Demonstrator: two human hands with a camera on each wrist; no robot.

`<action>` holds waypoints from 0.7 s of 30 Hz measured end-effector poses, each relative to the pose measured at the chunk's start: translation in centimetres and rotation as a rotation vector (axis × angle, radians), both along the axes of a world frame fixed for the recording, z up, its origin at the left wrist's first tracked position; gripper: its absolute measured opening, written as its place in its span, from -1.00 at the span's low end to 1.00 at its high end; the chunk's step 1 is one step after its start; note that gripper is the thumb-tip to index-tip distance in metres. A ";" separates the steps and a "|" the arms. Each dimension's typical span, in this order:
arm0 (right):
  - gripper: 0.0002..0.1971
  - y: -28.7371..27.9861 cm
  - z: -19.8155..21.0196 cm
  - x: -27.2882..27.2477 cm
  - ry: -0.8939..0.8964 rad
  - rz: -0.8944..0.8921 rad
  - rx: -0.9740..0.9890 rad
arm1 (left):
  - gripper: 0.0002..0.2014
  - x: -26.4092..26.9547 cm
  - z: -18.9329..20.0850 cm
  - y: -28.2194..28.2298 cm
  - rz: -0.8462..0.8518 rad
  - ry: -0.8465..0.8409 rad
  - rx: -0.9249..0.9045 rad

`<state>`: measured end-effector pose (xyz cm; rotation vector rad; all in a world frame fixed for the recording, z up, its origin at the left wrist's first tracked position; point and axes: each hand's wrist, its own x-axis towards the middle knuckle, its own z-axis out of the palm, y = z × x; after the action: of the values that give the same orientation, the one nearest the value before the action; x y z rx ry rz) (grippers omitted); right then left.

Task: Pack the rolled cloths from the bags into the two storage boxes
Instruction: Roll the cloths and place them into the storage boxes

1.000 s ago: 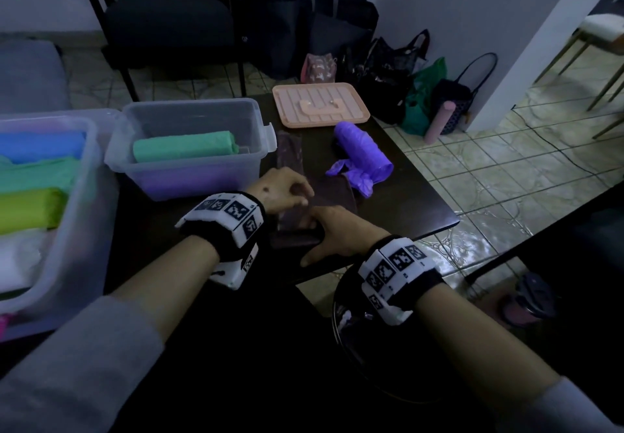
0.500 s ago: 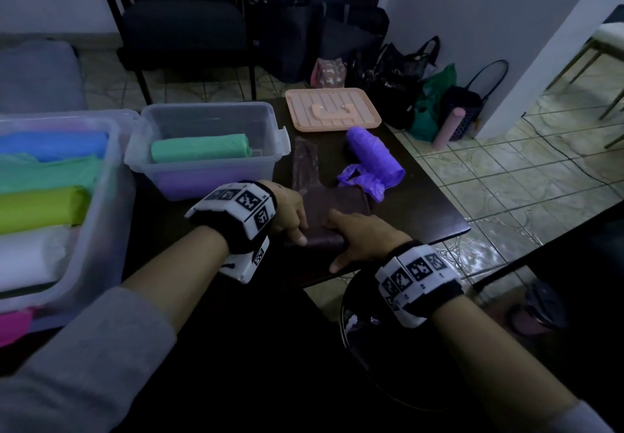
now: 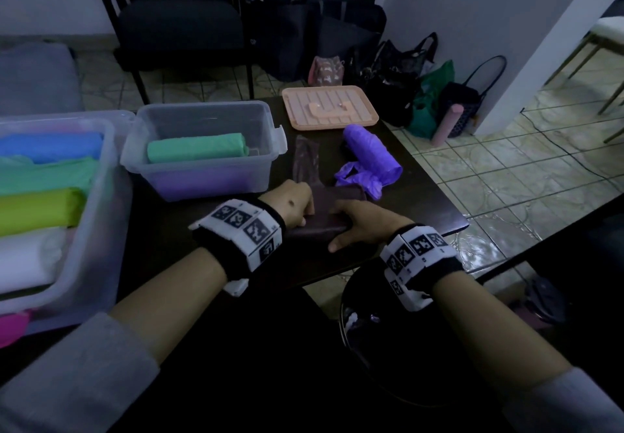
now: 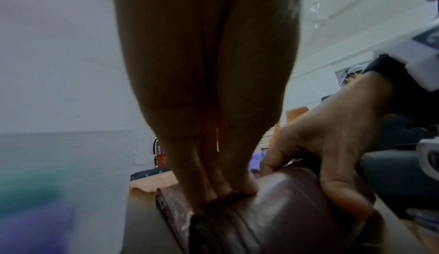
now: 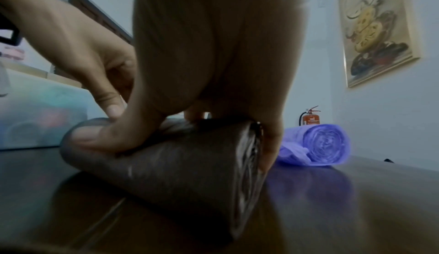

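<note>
Fingers of both hands curl over a dark brown roll on the table in the head view: left hand [image 3: 293,203] on its left end, right hand [image 3: 363,226] on its right. Beyond the fingertips lies a loosened purple roll [image 3: 369,157]; left of them, a small box [image 3: 202,152] holds a green roll [image 3: 197,147], and a big box [image 3: 84,230] holds blue, green, yellow and white ones.

Left wrist view: fingers pressed together, tips on the brown roll [image 4: 273,211], its loose tail running ahead.

Right wrist view: thumb [image 5: 114,137] lies along the roll while the fingers wrap its end. Uneven pressure could let it unwind or cone out.
</note>
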<state>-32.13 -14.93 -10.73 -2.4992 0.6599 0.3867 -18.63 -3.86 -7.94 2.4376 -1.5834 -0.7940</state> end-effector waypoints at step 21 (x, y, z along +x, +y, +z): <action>-0.34 2.2 -0.9 0.3 -0.106 0.107 -0.106 | -0.76 1.3 -2.1 1.6 -0.017 0.049 -0.216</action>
<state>-31.80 -12.74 -11.66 -2.6427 0.5187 0.2620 -17.32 -2.27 -10.02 2.2401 -1.5835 -0.6427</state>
